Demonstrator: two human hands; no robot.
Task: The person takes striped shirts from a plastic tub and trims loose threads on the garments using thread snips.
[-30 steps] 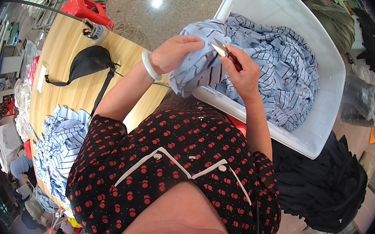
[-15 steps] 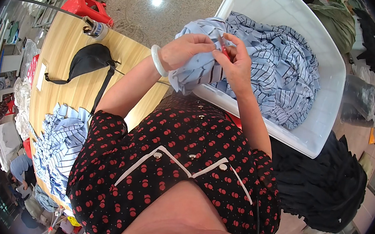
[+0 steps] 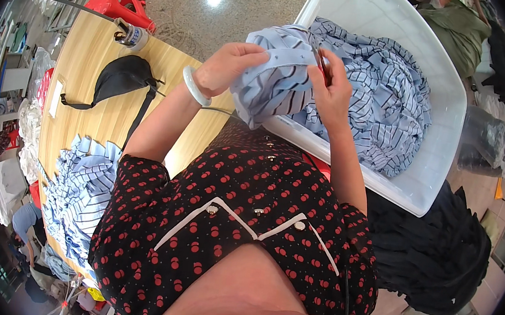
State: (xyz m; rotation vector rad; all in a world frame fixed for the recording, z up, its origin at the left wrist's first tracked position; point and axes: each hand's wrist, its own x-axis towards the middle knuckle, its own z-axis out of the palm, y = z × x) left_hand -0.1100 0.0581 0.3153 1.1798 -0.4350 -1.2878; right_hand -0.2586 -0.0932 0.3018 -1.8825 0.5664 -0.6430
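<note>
A light blue garment with dark stripes (image 3: 265,91) is bunched up in front of me, over the near left side of the white bin (image 3: 440,159). My left hand (image 3: 228,66) pinches the left end of its plain blue band, which carries small dark marks. At the band's right end is my right hand (image 3: 332,92), closed around small scissors or thread snips (image 3: 322,66) with red on the handle and dark blades pointing up. Whether the right fingers also grip the band I cannot tell. More striped blue cloth (image 3: 381,103) fills the bin.
On the wood-topped table (image 3: 79,47) at left lie a black pouch (image 3: 122,79), a jar with tools (image 3: 132,38) and a striped cloth pile (image 3: 83,183). A red plastic container (image 3: 117,8) stands beyond. Black cloth (image 3: 433,256) is heaped right. Another person (image 3: 27,220) bends at far left.
My hands have moved apart, the left one leftward and the right one rightward with the snips. The garment's band now shows stretched between them.
</note>
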